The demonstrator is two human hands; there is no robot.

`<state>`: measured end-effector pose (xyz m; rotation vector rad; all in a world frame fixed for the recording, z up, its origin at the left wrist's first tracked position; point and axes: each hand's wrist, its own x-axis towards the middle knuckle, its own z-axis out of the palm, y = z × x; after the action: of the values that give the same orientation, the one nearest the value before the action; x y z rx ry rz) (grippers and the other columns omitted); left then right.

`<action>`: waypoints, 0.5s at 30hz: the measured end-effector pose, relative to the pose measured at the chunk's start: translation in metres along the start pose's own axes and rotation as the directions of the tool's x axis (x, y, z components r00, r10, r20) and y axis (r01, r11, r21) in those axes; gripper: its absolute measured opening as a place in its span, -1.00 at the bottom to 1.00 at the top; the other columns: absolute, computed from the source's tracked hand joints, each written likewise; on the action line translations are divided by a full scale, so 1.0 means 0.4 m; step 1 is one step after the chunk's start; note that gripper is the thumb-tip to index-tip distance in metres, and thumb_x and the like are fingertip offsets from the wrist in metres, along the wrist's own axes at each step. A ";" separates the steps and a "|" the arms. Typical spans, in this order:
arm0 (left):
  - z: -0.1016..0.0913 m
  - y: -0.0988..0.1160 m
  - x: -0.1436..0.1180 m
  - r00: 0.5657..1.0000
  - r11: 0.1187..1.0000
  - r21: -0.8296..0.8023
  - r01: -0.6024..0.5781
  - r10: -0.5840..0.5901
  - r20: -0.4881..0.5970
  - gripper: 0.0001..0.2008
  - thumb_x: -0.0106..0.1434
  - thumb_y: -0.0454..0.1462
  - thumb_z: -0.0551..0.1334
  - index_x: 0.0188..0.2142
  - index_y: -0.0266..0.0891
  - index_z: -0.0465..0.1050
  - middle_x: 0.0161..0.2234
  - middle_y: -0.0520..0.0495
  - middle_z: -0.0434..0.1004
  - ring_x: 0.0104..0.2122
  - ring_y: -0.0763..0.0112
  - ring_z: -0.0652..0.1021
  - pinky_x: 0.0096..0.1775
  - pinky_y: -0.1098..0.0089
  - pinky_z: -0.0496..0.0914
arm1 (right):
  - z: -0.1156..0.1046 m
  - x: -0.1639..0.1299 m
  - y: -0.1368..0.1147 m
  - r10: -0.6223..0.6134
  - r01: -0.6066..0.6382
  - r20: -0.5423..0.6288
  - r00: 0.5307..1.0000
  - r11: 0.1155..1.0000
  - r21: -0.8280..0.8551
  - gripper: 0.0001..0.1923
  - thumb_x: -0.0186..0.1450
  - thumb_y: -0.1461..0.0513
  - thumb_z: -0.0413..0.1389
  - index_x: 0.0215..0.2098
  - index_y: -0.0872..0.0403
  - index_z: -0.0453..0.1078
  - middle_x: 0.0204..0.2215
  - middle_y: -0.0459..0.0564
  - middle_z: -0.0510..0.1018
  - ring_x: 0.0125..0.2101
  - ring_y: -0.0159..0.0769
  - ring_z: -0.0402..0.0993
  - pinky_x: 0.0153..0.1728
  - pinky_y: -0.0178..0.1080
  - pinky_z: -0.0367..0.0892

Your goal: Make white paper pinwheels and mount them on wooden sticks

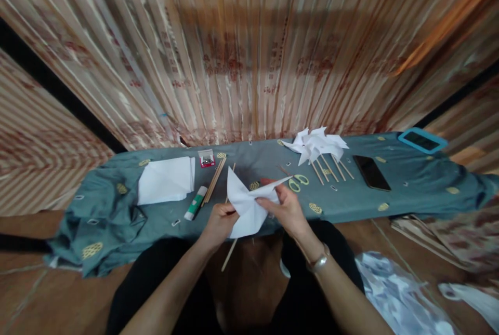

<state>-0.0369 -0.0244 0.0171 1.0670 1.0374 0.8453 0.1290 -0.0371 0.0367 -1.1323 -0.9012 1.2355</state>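
Note:
A white paper pinwheel [246,210] is held up between both hands above the front edge of the cloth-covered table. My left hand [221,225] is closed on its lower left blade, thumb over the paper. With bent fingers, my right hand [283,206] grips the right blade, the thumb lying near the pinwheel's centre. A thin wooden stick [229,255] shows beneath and behind the paper, poking out below the table edge; whether a hand touches it is hidden. Green-handled scissors [298,183] lie just beyond my right hand. A glue stick [195,203] lies left of my left hand.
A stack of white paper [166,182] lies at left, near a small red box of pins [206,159] and loose wooden sticks [215,180]. Several finished pinwheels [316,144] lie at the back right. A phone [371,172] and a blue-framed device [422,140] lie farther right.

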 end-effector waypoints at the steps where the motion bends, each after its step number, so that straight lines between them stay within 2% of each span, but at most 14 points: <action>1: -0.008 -0.015 0.002 1.000 1.000 -0.014 0.012 -0.012 -0.025 -0.72 -0.16 -0.13 0.46 -0.48 -0.27 0.65 -0.61 -0.02 0.54 -0.57 0.37 0.49 -0.53 0.46 0.31 | 0.003 0.014 0.020 0.031 -0.031 0.019 0.999 0.999 0.016 -0.45 -0.16 0.13 0.42 -0.22 0.05 0.42 -0.38 -0.08 0.63 -0.41 -0.29 0.53 -0.34 -0.25 0.44; 5: -0.024 -0.056 0.022 0.991 0.996 -0.073 0.049 -0.058 -0.122 -0.72 -0.24 -0.15 0.48 -0.52 -0.29 0.64 -0.64 0.00 0.53 -0.60 0.47 0.44 -0.53 0.51 0.26 | 0.007 0.065 0.072 0.152 -0.157 0.101 0.983 0.986 0.049 -0.50 -0.24 0.18 0.44 -0.33 0.07 0.44 -0.41 -0.09 0.65 -0.44 -0.29 0.52 -0.33 -0.25 0.42; 8: -0.028 -0.076 0.041 0.984 0.992 -0.098 0.078 -0.092 -0.151 -0.72 -0.26 -0.16 0.48 -0.55 -0.31 0.63 -0.65 -0.01 0.52 -0.63 0.51 0.40 -0.56 0.53 0.21 | 0.008 0.093 0.097 0.227 -0.239 0.141 0.964 0.968 0.071 -0.51 -0.26 0.22 0.44 -0.35 0.10 0.47 -0.46 -0.11 0.64 -0.47 -0.32 0.51 -0.37 -0.29 0.39; 15: -0.035 -0.097 0.053 0.981 0.985 -0.140 0.104 -0.124 -0.147 -0.68 -0.26 -0.15 0.49 -0.53 -0.34 0.64 -0.66 -0.04 0.52 -0.66 0.51 0.42 -0.57 0.52 0.24 | 0.008 0.117 0.143 0.274 -0.286 0.128 0.953 0.954 0.090 -0.52 -0.26 0.21 0.44 -0.35 0.09 0.48 -0.48 -0.13 0.63 -0.50 -0.32 0.50 -0.39 -0.28 0.38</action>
<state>-0.0416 -0.0118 -0.0274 0.8319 1.1456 0.9013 0.1190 0.0078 -0.0211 -1.1390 -0.7653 1.5765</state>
